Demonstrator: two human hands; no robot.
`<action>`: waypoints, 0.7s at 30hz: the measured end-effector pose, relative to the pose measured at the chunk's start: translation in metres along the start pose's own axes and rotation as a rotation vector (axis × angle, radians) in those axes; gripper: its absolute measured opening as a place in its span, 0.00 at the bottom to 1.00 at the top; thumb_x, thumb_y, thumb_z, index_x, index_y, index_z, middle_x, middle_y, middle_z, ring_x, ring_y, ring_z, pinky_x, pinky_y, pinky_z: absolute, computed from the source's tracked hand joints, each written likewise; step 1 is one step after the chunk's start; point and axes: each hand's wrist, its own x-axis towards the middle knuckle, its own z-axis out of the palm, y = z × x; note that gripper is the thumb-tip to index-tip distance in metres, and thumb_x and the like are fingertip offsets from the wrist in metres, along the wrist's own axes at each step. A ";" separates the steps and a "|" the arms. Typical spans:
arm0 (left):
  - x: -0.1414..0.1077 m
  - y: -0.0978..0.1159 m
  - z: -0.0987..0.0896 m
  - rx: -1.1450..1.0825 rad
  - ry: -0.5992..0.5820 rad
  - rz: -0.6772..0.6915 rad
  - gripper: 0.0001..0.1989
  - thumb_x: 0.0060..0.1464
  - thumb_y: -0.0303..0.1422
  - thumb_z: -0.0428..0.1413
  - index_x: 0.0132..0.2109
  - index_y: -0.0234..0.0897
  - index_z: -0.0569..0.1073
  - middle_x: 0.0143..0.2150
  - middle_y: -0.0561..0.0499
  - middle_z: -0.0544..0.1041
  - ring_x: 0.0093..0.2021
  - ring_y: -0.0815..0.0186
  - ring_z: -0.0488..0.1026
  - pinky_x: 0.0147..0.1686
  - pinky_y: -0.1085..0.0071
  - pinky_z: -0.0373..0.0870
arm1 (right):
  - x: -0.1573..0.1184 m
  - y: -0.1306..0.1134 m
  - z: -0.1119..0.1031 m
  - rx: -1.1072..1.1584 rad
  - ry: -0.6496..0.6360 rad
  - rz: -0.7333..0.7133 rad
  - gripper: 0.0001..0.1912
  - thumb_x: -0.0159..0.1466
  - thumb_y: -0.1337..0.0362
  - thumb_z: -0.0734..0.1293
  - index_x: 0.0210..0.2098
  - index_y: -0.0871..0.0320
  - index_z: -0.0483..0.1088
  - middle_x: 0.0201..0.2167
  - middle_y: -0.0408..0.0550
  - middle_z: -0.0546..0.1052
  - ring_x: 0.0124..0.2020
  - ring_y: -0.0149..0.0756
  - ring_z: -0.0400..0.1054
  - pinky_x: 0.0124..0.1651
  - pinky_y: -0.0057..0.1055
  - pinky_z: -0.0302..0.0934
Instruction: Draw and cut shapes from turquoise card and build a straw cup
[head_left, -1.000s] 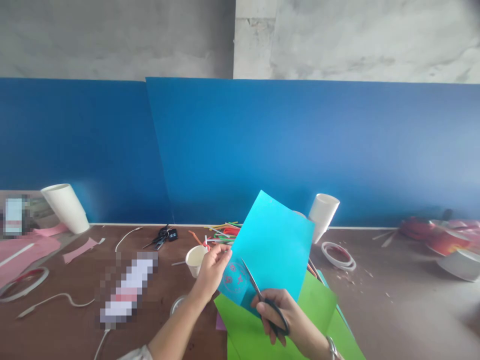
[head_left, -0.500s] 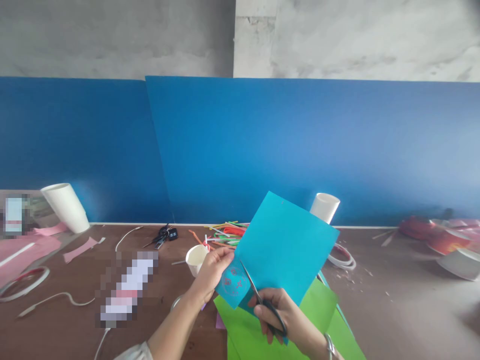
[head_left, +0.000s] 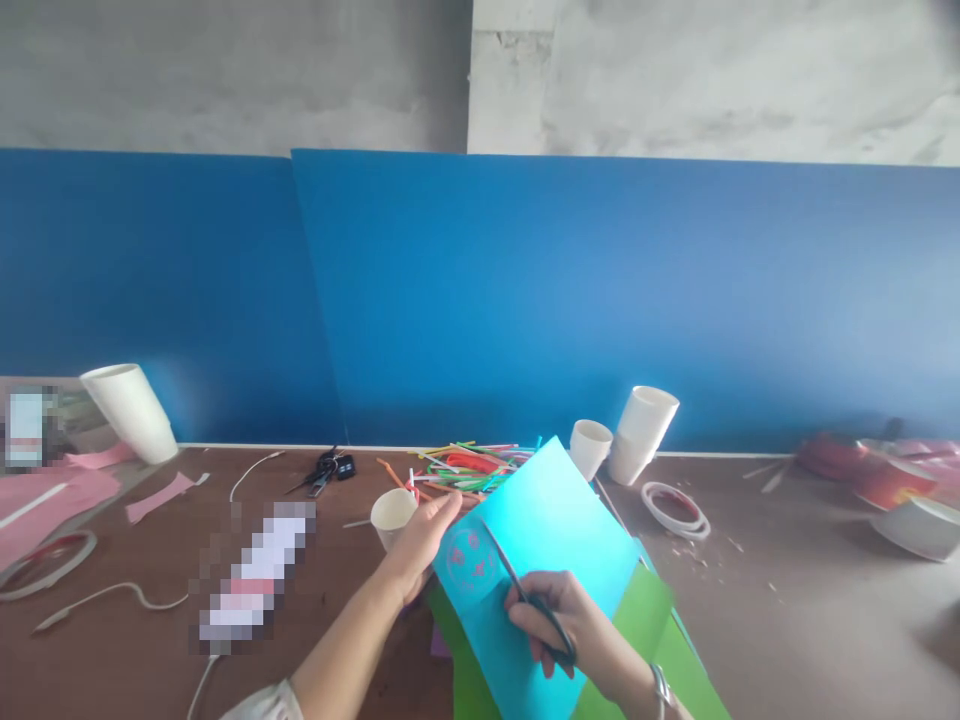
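My right hand (head_left: 551, 622) is wrapped round the black handles of a pair of scissors (head_left: 511, 570). The scissors' blades point up and left across a bright blue sheet of paper (head_left: 555, 530) and look closed. My left hand (head_left: 420, 545) holds the sheet at its left corner, thumb uppermost, with the other fingers partly hidden. A round drawing with red marks (head_left: 471, 560) shows on the sheet beside that hand. Underneath lie sheets of green paper (head_left: 645, 620).
Behind the sheet lies a heap of coloured pipe cleaners or sticks (head_left: 472, 462). A paper cup (head_left: 392, 512) stands by my left hand; another cup (head_left: 590, 447) and a cup stack (head_left: 643, 435) stand behind. Tape rolls (head_left: 675, 512) lie right, keys (head_left: 330, 468) left.
The blue sheet has tilted and dropped toward me, showing the cup behind it. My left hand has shifted slightly left; the scissors stay in my right hand in nearly the same spot.
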 end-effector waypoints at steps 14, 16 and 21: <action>-0.003 -0.016 0.006 0.243 -0.056 -0.075 0.20 0.43 0.42 0.62 0.39 0.32 0.75 0.25 0.51 0.75 0.19 0.70 0.67 0.18 0.73 0.63 | 0.009 0.009 -0.004 0.067 0.135 -0.090 0.21 0.54 0.47 0.67 0.28 0.61 0.68 0.12 0.38 0.68 0.11 0.24 0.59 0.11 0.19 0.43; -0.003 -0.014 0.002 0.262 -0.053 -0.084 0.19 0.42 0.42 0.62 0.39 0.33 0.75 0.26 0.51 0.76 0.19 0.69 0.68 0.18 0.74 0.63 | 0.009 0.007 -0.007 0.032 0.132 -0.059 0.21 0.54 0.47 0.68 0.27 0.61 0.68 0.11 0.38 0.67 0.10 0.23 0.57 0.11 0.20 0.42; -0.002 -0.010 -0.006 0.289 -0.032 -0.100 0.16 0.41 0.40 0.63 0.35 0.33 0.75 0.24 0.50 0.76 0.20 0.68 0.68 0.17 0.74 0.61 | 0.009 0.008 -0.010 0.037 0.157 -0.032 0.20 0.53 0.48 0.68 0.26 0.61 0.69 0.11 0.37 0.67 0.10 0.24 0.56 0.11 0.20 0.42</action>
